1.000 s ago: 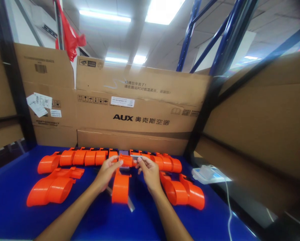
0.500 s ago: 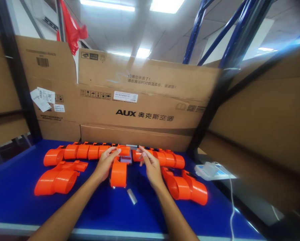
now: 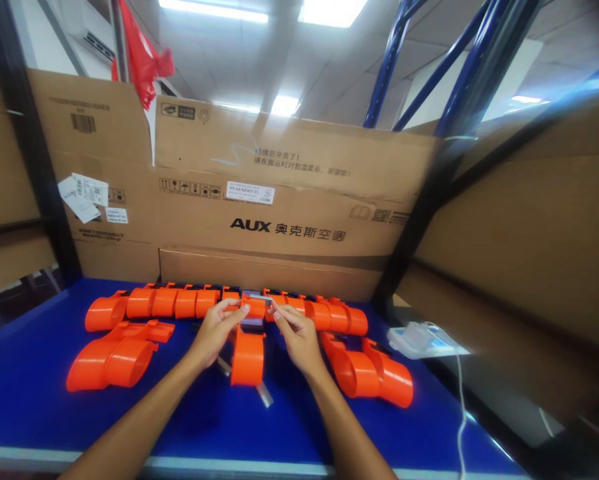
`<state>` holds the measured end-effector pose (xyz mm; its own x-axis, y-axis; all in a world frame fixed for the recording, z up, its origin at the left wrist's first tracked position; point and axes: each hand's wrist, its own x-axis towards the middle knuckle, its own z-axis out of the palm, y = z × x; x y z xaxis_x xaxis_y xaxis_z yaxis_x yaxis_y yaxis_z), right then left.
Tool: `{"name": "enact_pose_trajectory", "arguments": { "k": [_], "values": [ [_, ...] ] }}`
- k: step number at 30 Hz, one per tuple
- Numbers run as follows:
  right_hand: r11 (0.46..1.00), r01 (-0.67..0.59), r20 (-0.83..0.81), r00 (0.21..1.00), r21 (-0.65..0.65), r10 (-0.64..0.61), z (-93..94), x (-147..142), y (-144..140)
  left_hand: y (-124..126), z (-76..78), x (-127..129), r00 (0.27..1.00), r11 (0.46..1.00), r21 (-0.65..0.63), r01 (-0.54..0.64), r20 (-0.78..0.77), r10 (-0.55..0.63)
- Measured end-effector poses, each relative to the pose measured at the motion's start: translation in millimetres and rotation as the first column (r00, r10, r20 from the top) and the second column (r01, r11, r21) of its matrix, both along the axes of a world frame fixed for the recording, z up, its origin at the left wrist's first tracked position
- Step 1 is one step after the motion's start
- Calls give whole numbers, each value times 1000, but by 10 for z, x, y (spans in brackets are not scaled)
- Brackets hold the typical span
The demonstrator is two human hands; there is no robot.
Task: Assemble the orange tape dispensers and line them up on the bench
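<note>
Left to right: orange parts [image 3: 112,353] lying on the blue table [image 3: 29,393]; left hand [image 3: 214,333], fingers closed on the upper end of an orange housing [image 3: 248,347] held just above the table; right hand [image 3: 294,333], fingertips pinching the same end; two further orange pieces [image 3: 374,377].

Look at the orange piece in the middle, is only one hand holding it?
No, both the left hand and the right hand grip the orange piece at its top end.
</note>
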<state>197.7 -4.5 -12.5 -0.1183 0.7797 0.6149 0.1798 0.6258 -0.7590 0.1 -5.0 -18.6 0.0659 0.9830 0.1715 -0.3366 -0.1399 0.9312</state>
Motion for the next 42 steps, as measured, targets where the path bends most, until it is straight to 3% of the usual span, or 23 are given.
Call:
{"name": "enact_pose_trajectory", "arguments": {
  "k": [10, 15, 17, 21, 26, 30, 35, 42],
  "values": [
    [994, -47, 183, 983, 98, 29, -41, -21, 17, -12, 72, -70, 995, 996, -11, 90, -44, -90],
    [990, -44, 310, 951, 130, 2, -69, -105, -18, 76, 156, -199, 992, 1000, 0, -7, 122, 7],
    [985, -92, 445, 896, 145, 18, -76, -175, -67, 110, 191, -253, 975, 997, 5, -76, 208, 74],
    [969, -223, 700, 709, 103, 89, -77, -326, -153, 172, 226, -348, 940, 991, -9, -132, 316, 128],
    [968, -249, 805, 580, 31, 123, -110, -432, -152, 214, 223, -396, 938, 994, -12, -109, 330, 107],
    [970, -241, 804, 582, 32, 118, -139, -410, -136, 202, 217, -370, 945, 994, -6, -108, 310, 104],
    [982, -140, 762, 648, 125, -5, -119, -352, -128, 165, 197, -292, 951, 994, -12, -107, 289, 106],
    [980, -171, 800, 600, 104, 20, -158, -378, -100, 163, 182, -280, 941, 997, -39, -66, 330, 76]
  ]
}}
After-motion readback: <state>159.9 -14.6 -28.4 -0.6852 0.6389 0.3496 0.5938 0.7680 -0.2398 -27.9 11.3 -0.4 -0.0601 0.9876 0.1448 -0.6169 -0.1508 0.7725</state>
